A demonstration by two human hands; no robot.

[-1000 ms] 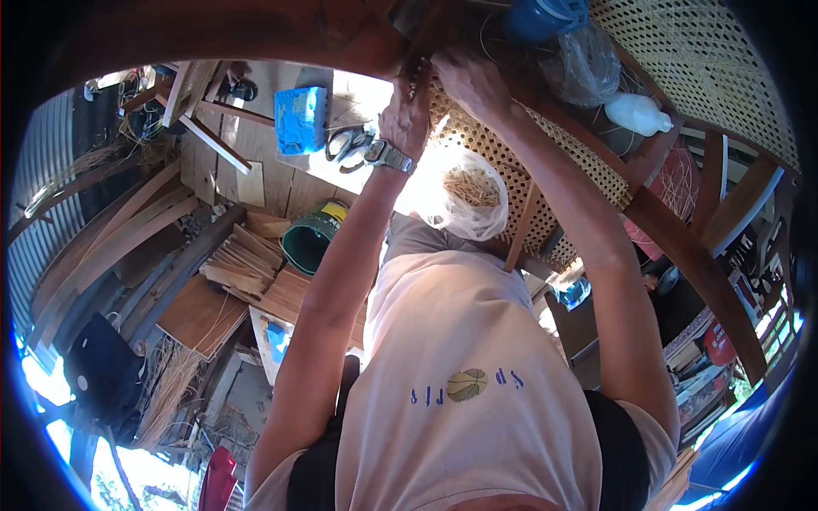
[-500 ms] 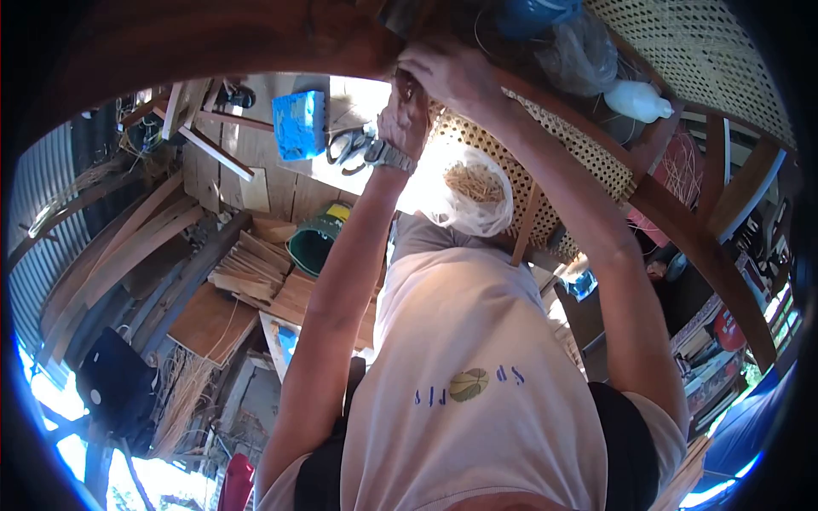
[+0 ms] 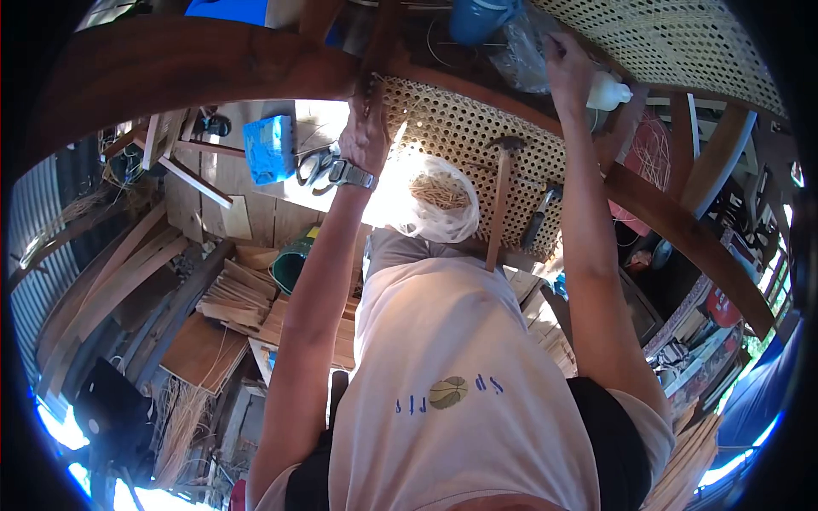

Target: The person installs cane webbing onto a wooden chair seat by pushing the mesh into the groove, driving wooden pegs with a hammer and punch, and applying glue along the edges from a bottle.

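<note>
My left hand (image 3: 366, 140), with a watch on its wrist, is at the corner of a wooden chair frame (image 3: 239, 64), beside the woven cane seat (image 3: 460, 111). Its fingers are closed together there; what they pinch is hidden. Raised to the far right, my right hand (image 3: 569, 75) has curled fingers, near a clear plastic bag (image 3: 524, 55) and a white bottle (image 3: 607, 92). Anything between those fingers is too fine to make out. On the seat lie a hammer (image 3: 501, 196), a dark-handled tool (image 3: 538, 220) and a plastic bag of small wooden pegs (image 3: 439, 192).
Scissors (image 3: 317, 170) and a blue block (image 3: 268, 149) lie to the left. A blue bucket (image 3: 477, 20) stands beyond the seat. A green bucket (image 3: 290, 268) and wood pieces (image 3: 239, 294) are lower left. A curved wooden part (image 3: 690, 234) arches at right.
My right hand has moved away from the left hand, out to the right. The left hand remains at the frame. The view has shifted, and the hammer and dark-handled tool now show fully.
</note>
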